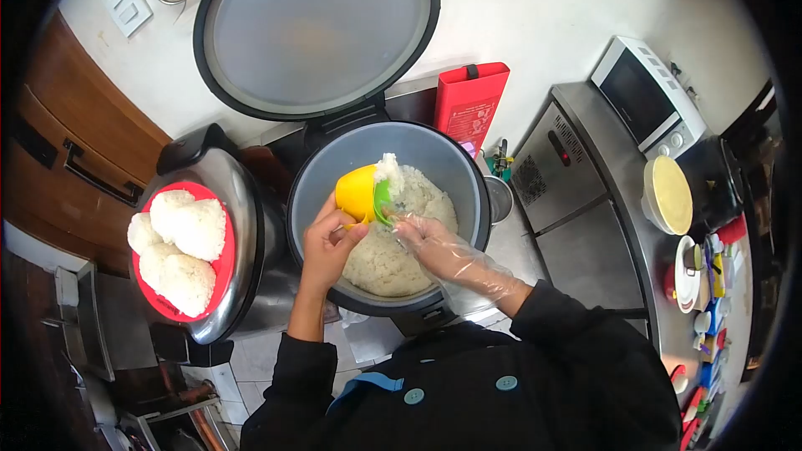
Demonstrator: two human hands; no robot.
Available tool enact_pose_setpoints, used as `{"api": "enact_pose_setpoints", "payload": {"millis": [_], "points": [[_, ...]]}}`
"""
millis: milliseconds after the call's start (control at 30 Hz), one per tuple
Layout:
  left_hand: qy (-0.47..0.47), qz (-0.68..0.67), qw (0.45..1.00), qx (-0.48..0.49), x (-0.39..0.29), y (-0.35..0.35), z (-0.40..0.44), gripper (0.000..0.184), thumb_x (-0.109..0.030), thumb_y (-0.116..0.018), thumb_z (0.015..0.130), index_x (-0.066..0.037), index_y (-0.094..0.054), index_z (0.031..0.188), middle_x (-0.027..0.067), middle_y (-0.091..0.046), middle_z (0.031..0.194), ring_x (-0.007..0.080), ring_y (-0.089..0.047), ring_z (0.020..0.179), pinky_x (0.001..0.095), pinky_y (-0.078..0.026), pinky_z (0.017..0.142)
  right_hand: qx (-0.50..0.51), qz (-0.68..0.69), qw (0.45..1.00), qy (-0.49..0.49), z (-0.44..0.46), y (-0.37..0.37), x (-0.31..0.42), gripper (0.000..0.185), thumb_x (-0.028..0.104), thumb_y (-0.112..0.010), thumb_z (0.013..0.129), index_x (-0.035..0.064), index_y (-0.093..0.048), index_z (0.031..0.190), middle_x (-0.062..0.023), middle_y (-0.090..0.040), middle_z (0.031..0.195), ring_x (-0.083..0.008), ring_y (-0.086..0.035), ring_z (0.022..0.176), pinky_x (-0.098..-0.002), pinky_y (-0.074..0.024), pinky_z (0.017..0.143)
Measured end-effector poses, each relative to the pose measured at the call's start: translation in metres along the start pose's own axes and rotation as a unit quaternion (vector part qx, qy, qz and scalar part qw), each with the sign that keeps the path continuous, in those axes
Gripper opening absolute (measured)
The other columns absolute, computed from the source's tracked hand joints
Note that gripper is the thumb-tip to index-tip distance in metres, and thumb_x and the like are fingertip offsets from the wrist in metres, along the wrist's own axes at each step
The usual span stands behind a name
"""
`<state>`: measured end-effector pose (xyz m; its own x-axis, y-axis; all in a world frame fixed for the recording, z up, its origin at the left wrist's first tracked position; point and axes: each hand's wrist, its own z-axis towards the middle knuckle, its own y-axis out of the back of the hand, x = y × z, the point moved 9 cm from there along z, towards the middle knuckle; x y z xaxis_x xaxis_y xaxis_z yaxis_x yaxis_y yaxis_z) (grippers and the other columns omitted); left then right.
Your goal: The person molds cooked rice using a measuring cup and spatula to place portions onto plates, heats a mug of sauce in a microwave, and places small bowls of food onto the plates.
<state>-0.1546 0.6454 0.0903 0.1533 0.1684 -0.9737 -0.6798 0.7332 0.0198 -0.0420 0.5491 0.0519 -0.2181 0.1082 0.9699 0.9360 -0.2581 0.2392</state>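
Over the open rice cooker pot (322, 163), my left hand (328, 242) is closed on the handle of a yellow cup (354, 190), tilted on its side. My right hand (439, 246), in a clear plastic glove, grips a green rice scoop (382, 200) held against the cup's mouth. A clump of white rice (388, 169) sits at the scoop and the cup's rim. More cooked rice (388, 263) lies in the pot below both hands. To the left, several rounded rice mounds (188, 230) rest on a red plate (224, 263).
The cooker's lid (317, 29) stands raised behind the pot. The red plate lies on another closed cooker (246, 200) at left. A red box-like item (472, 100) stands behind the pot. On the right, a steel counter (597, 159) bears a microwave (643, 96) and a yellow-lidded tub (668, 195).
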Motion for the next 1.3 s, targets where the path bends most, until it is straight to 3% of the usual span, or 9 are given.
{"api": "enact_pose_setpoints", "payload": {"millis": [233, 367, 567, 767, 800, 900, 1000, 1067, 1300], "points": [[-0.036, 0.096, 0.995, 0.019, 0.019, -0.002, 0.001, 0.014, -0.005, -0.065, 0.082, 0.004, -0.056, 0.077, 0.0168, -0.044, 0.133, 0.0139, -0.055, 0.101, 0.0249, -0.048, 0.079, 0.039, 0.464, 0.821, -0.33, -0.006, -0.01, -0.03, 0.024, 0.036, -0.055, 0.091, 0.014, -0.045, 0.087, 0.0042, -0.032, 0.063, -0.0062, -0.026, 0.047, -0.0214, -0.0214, 0.042], [0.112, -0.169, 0.978, -0.056, 0.057, 0.006, -0.008, 0.014, -0.006, -0.066, 0.082, 0.003, -0.056, 0.078, 0.016, -0.048, 0.127, 0.0158, -0.054, 0.104, 0.027, -0.046, 0.085, -0.028, 0.416, 0.866, -0.277, -0.005, 0.02, -0.043, 0.024, 0.035, -0.057, 0.09, 0.0122, -0.051, 0.093, 0.0056, -0.034, 0.06, -0.0055, -0.027, 0.045, -0.0211, -0.0205, 0.041], [-0.018, 0.111, 0.993, -0.018, 0.049, 0.005, -0.014, 0.015, -0.006, -0.066, 0.081, 0.003, -0.055, 0.082, 0.0125, -0.052, 0.112, 0.0199, -0.053, 0.098, 0.0282, -0.043, 0.084, -0.033, 0.248, 0.954, -0.165, 0.001, -0.002, -0.077, 0.026, 0.039, -0.053, 0.092, 0.0163, -0.058, 0.103, 0.008, -0.035, 0.053, -0.0045, -0.028, 0.04, -0.023, -0.0192, 0.038], [0.011, -0.006, 0.999, -0.047, 0.072, 0.006, -0.019, 0.02, -0.01, -0.062, 0.086, 0.0, -0.049, 0.076, 0.0135, -0.048, 0.117, 0.0187, -0.051, 0.101, 0.0283, -0.041, 0.086, 0.018, 0.383, 0.906, -0.178, -0.002, -0.021, -0.081, 0.026, 0.039, -0.05, 0.092, 0.0137, -0.056, 0.092, 0.0013, -0.04, 0.055, -0.0105, -0.038, 0.043, -0.0304, -0.0292, 0.039], [0.005, -0.034, 0.998, -0.047, 0.072, 0.004, -0.021, 0.017, -0.011, -0.06, 0.088, -0.001, -0.05, 0.079, 0.0125, -0.051, 0.113, 0.0204, -0.054, 0.102, 0.0312, -0.044, 0.087, -0.011, 0.127, 0.992, 0.026, 0.012, 0.001, -0.059, 0.028, 0.038, -0.05, 0.092, 0.011, -0.057, 0.091, -0.0029, -0.045, 0.058, -0.0159, -0.044, 0.05, -0.0338, -0.0356, 0.047], [0.127, -0.109, 0.982, -0.083, 0.086, 0.008, -0.028, 0.024, -0.025, -0.055, 0.093, -0.002, -0.05, 0.091, 0.0075, -0.055, 0.099, 0.0158, -0.055, 0.095, 0.0343, -0.05, 0.086, 0.027, -0.096, 0.994, 0.04, 0.002, 0.017, -0.033, 0.032, 0.036, -0.052, 0.089, 0.0052, -0.059, 0.092, -0.0158, -0.059, 0.075, -0.0315, -0.057, 0.075, -0.0427, -0.0445, 0.072], [0.107, -0.148, 0.981, -0.071, 0.068, 0.002, -0.022, 0.026, -0.029, -0.053, 0.093, -0.004, -0.048, 0.087, 0.0068, -0.055, 0.095, 0.0146, -0.056, 0.089, 0.033, -0.05, 0.085, -0.161, -0.181, 0.949, 0.203, -0.009, 0.039, 0.005, 0.031, 0.035, -0.053, 0.088, 0.0058, -0.061, 0.093, -0.0199, -0.061, 0.082, -0.0352, -0.059, 0.08, -0.0442, -0.0447, 0.072], [0.105, -0.141, 0.982, -0.068, 0.071, 0.015, -0.021, 0.026, -0.03, -0.052, 0.094, -0.004, -0.048, 0.087, 0.0068, -0.056, 0.095, 0.0144, -0.057, 0.088, 0.0326, -0.05, 0.085, -0.026, -0.229, 0.955, 0.187, -0.014, 0.023, 0.02, 0.026, 0.029, -0.055, 0.085, 0.005, -0.063, 0.091, -0.0203, -0.062, 0.077, -0.0371, -0.061, 0.077, -0.0458, -0.0467, 0.066], [0.102, -0.086, 0.989, -0.064, 0.044, 0.015, -0.008, 0.031, -0.032, -0.051, 0.093, -0.002, -0.051, 0.103, 0.0097, -0.056, 0.104, 0.0192, -0.058, 0.098, 0.0327, -0.049, 0.084, -0.014, -0.481, 0.832, 0.276, -0.028, 0.019, 0.026, 0.014, 0.017, -0.058, 0.071, 0.0049, -0.063, 0.076, -0.0133, -0.058, 0.057, -0.0335, -0.06, 0.055, -0.0442, -0.0463, 0.048]]}}
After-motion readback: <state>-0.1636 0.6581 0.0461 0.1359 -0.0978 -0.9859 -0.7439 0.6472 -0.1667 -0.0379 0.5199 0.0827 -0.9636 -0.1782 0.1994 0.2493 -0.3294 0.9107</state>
